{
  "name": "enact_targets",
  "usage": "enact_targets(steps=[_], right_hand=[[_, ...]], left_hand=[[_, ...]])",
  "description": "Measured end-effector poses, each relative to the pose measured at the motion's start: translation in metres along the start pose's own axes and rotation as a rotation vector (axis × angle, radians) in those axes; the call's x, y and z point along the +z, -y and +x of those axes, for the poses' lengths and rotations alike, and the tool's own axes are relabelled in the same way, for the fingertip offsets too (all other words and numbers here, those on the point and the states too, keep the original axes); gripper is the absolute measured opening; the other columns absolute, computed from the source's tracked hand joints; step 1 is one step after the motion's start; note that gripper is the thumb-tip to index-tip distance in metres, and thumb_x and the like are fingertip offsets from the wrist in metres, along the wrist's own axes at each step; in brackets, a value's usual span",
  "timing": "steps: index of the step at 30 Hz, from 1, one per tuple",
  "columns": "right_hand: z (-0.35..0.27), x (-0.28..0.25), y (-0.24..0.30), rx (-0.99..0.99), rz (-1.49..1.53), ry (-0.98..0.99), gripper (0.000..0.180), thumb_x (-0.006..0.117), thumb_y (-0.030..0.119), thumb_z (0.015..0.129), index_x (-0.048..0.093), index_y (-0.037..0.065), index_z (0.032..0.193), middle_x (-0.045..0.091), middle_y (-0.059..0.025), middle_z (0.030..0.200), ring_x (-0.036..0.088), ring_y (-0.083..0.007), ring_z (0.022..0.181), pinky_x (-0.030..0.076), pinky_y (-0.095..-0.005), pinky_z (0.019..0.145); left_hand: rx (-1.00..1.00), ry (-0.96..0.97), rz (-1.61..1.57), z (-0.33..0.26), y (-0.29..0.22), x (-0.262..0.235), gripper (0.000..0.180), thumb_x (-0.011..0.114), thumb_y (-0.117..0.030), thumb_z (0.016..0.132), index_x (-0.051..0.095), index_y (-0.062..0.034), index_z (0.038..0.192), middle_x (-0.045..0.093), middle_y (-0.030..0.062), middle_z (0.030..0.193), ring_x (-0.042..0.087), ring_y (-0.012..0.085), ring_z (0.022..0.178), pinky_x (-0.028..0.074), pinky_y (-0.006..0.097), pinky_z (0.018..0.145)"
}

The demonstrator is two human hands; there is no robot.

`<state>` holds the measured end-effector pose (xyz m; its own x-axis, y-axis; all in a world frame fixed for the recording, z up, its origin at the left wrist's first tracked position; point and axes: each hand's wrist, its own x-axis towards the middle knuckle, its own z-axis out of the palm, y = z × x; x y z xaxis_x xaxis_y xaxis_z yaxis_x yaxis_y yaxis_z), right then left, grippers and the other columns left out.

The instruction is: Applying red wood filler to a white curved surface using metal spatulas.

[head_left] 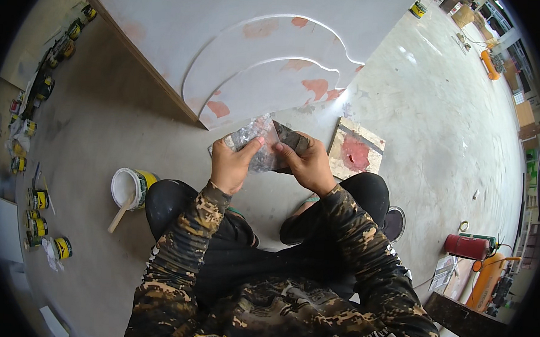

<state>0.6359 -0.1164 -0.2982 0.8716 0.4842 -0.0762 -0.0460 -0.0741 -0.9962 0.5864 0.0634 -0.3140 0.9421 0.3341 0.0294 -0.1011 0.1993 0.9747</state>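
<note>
Two hands work a pair of putty knives together above a bare concrete floor.

An open white tub (129, 187) with a yellow-green label and a stick in it stands by the person's left knee; small yellow-labelled cans (38, 199) line the far left wall. A square board (355, 149) smeared pink lies right of the hands, beside a grey panel (260, 53) with curved raised edges and pink patches. The left hand (233, 165) pinches a crusted scraper (256, 145); the right hand (306, 164) grips a dark blade (290, 137) against it. The floor to the right lies open.
</note>
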Motion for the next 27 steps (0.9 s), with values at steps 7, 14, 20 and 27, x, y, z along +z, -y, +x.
enact_targets(steps=[7,14,20,27], right_hand=[[0.001,-0.014,-0.002,0.077,-0.059,0.178,0.017,0.067,0.015,0.099,0.067,-0.002,0.103,0.067,0.0025,0.082,0.057,-0.0039,0.073,0.05,-0.023,0.065],[0.006,-0.009,-0.002,-0.259,-0.15,-0.217,0.029,0.064,0.003,0.096,0.068,0.002,0.125,0.069,-0.0059,0.084,0.063,-0.0115,0.074,0.054,-0.0321,0.071],[-0.012,0.013,-0.002,-0.481,-0.564,-0.105,0.056,0.065,-0.01,0.079,0.068,0.015,0.129,0.061,-0.0154,0.115,0.064,-0.0349,0.098,0.055,-0.0412,0.082],[-0.015,0.029,-0.008,-0.439,-0.716,-0.065,0.069,0.06,-0.013,0.075,0.054,0.013,0.139,0.05,-0.0173,0.13,0.054,-0.0403,0.118,0.051,-0.0453,0.096]], left_hand=[[-0.031,0.118,0.086,0.001,-0.011,-0.006,0.027,0.068,0.004,0.09,0.067,0.001,0.116,0.07,0.0033,0.107,0.064,0.0105,0.096,0.053,0.028,0.086],[-0.083,0.061,-0.007,0.018,-0.02,-0.015,0.022,0.065,-0.003,0.094,0.068,0.0021,0.115,0.071,0.0043,0.105,0.065,0.0121,0.094,0.052,0.029,0.084],[-0.122,0.01,-0.282,0.018,-0.019,-0.003,0.023,0.055,-0.001,0.099,0.064,0.0039,0.119,0.068,0.0059,0.111,0.064,0.013,0.099,0.052,0.031,0.089],[-0.019,0.101,-0.048,0.014,-0.007,-0.009,0.022,0.052,-0.004,0.101,0.064,0.0042,0.117,0.068,0.0041,0.104,0.061,0.0108,0.094,0.051,0.029,0.086]])
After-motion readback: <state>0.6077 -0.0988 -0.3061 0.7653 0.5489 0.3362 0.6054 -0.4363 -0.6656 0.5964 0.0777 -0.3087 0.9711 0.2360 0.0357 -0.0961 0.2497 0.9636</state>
